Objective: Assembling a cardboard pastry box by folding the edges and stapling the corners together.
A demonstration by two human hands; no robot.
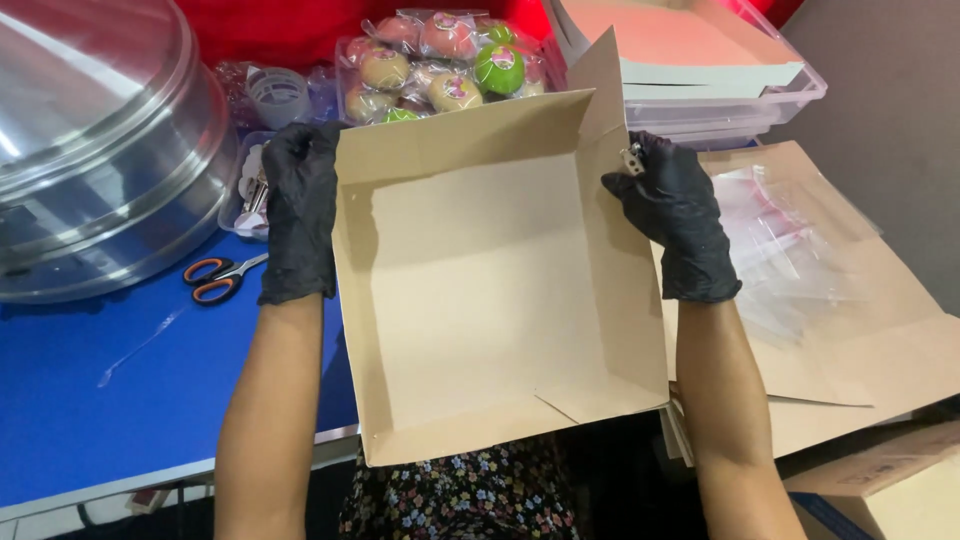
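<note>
I hold a shallow brown cardboard box (480,290) tilted toward me, its open inside facing the camera. My left hand (298,210), in a black glove, grips the box's left wall near the far corner. My right hand (675,215), also in a black glove, pinches the right wall near its upper corner, where a small metal clip-like piece (632,158) shows at the fingertips. The far right flap of the box sticks up.
A large metal dome lid (95,140) fills the left of the blue table (100,400). Orange-handled scissors (220,278) lie beside it. Behind the box is a tray of wrapped round sweets (440,60), a clear bin of flat boxes (700,60), and clear plastic bags (790,250) on flat cardboard.
</note>
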